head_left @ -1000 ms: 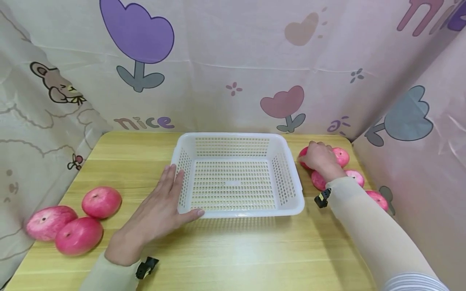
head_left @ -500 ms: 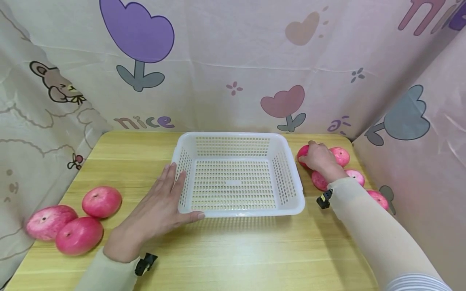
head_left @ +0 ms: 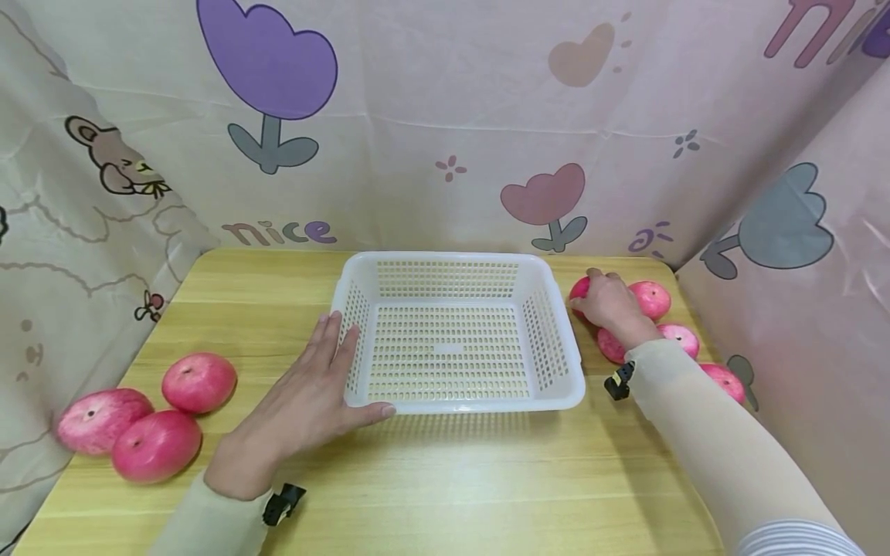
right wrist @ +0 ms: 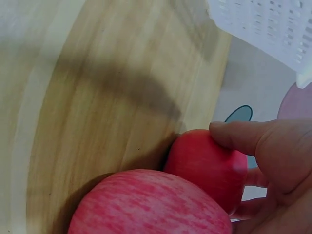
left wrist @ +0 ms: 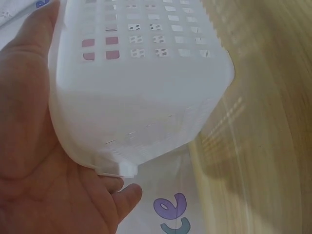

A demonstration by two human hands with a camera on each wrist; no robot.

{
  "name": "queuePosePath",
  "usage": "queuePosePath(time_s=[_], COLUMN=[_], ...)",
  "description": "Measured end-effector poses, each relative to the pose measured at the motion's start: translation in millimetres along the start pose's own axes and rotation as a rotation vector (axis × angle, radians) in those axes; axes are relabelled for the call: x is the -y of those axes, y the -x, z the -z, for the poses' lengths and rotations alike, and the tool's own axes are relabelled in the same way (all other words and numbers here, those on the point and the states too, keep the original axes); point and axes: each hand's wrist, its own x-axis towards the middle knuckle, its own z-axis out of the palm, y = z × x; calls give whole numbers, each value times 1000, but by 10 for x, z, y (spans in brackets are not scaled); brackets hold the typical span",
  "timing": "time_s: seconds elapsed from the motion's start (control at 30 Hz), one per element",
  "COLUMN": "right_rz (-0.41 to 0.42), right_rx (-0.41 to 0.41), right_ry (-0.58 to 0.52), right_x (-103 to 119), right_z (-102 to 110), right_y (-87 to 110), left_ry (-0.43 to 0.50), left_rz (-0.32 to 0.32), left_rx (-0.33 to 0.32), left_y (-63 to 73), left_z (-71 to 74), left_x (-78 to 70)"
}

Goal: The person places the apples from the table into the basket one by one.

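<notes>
A white perforated plastic basket (head_left: 445,405) stands in the middle of the table in the head view. My left hand (head_left: 299,405) rests against its left front corner, fingers straight along the left rim and thumb lying on the front rim. In the left wrist view, the palm (left wrist: 44,195) lies against the outside of the rim. At the back right, my right hand (head_left: 612,303) holds a red apple (head_left: 579,289), which it partly covers. The right wrist view shows the thumb on one side of that apple (right wrist: 207,165) and fingertips on the other. A streaked apple (right wrist: 146,204) sits right beside it.
Several more apples lie around the right hand, among them one at the back (head_left: 651,299) and one by the right edge (head_left: 723,381). Three apples (head_left: 198,382) cluster at the table's left. Printed curtains (head_left: 417,139) hang behind and on both sides of the wooden table (head_left: 452,486).
</notes>
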Motion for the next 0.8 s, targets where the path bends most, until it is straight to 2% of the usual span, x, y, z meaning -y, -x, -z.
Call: queuePosePath(time_s=[0.33, 0.8], right_rz=[59, 162], right_rx=[-81, -188], right_ry=[-42, -89], right_x=[63, 303], right_z=[158, 552], right_y=[104, 462], left_ry=[-7, 1], left_rz=[-2, -3], left_rx=[-4, -9], left_y=[-18, 11], left_z=[0, 2], left_x=[3, 1])
